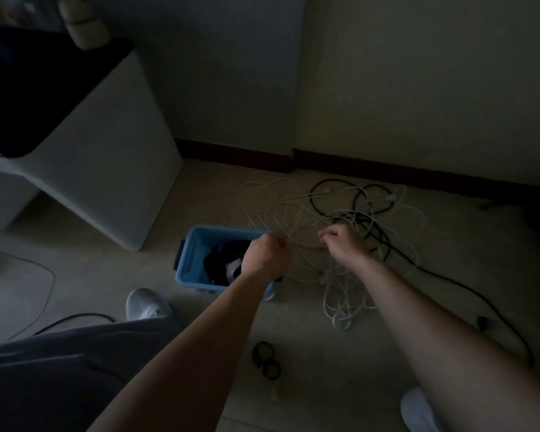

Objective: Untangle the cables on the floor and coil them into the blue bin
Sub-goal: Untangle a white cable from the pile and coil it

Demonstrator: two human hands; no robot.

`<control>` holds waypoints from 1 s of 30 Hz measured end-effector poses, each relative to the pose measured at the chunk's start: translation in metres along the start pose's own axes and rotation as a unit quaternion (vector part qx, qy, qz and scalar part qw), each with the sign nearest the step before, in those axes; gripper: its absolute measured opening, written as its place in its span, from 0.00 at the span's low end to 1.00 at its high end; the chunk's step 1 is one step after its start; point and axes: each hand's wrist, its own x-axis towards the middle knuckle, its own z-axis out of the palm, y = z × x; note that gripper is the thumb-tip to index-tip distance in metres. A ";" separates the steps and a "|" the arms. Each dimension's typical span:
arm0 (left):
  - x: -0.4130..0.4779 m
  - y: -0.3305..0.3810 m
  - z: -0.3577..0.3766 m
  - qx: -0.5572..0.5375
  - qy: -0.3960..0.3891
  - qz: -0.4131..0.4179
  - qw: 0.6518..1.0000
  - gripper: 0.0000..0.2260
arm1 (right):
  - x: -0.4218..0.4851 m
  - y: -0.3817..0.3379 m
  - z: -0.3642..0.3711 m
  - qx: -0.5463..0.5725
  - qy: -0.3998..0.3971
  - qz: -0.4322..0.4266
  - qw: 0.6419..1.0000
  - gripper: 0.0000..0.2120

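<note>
A tangle of white cables [296,210] and black cables [376,232] lies on the floor by the wall. The blue bin [197,254] stands to its left, with dark and white coiled cable inside. My left hand [267,254] is over the bin's right edge and grips strands of white cable lifted from the pile. My right hand [343,241] is just to the right, above the tangle, its fingers curled and pinching white cable. The room is dim, so fine detail of the fingers is hard to see.
A white cabinet [106,157] stands at the left beside the bin. A small black coiled cable [267,360] lies near my feet. A long black cable [468,294] runs off to the right. My shoes [147,304] are on the floor. A thin cable [44,275] crosses the far left.
</note>
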 end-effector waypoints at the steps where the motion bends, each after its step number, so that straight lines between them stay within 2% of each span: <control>1: -0.002 0.009 0.007 0.005 -0.004 0.016 1.000 0.11 | -0.004 0.010 -0.011 0.002 0.009 0.010 1.000 0.10; 11: 0.040 0.045 0.076 0.100 -0.063 0.063 0.991 0.13 | 0.004 0.100 -0.054 0.047 0.039 0.103 0.993 0.12; 15: 0.078 0.033 0.107 0.207 -0.091 0.064 0.972 0.09 | 0.034 0.116 -0.040 0.073 0.017 0.094 0.993 0.11; 18: 0.104 0.027 0.125 0.226 -0.116 0.059 0.965 0.09 | 0.053 0.115 -0.024 0.140 -0.015 0.107 0.984 0.14; 23: 0.139 0.010 0.161 0.219 -0.130 0.064 0.965 0.19 | 0.085 0.117 0.011 0.174 -0.115 0.095 0.973 0.19; 25: 0.150 0.005 0.169 0.288 -0.157 0.081 0.941 0.24 | 0.091 0.118 0.022 0.171 -0.134 0.082 0.973 0.19; 28: 0.163 0.004 0.177 0.372 -0.220 0.093 0.897 0.27 | 0.096 0.123 0.031 0.173 -0.144 0.083 0.971 0.12; 30: 0.168 -0.001 0.181 0.381 -0.224 0.090 0.892 0.32 | 0.098 0.125 0.029 0.126 -0.136 0.077 0.980 0.14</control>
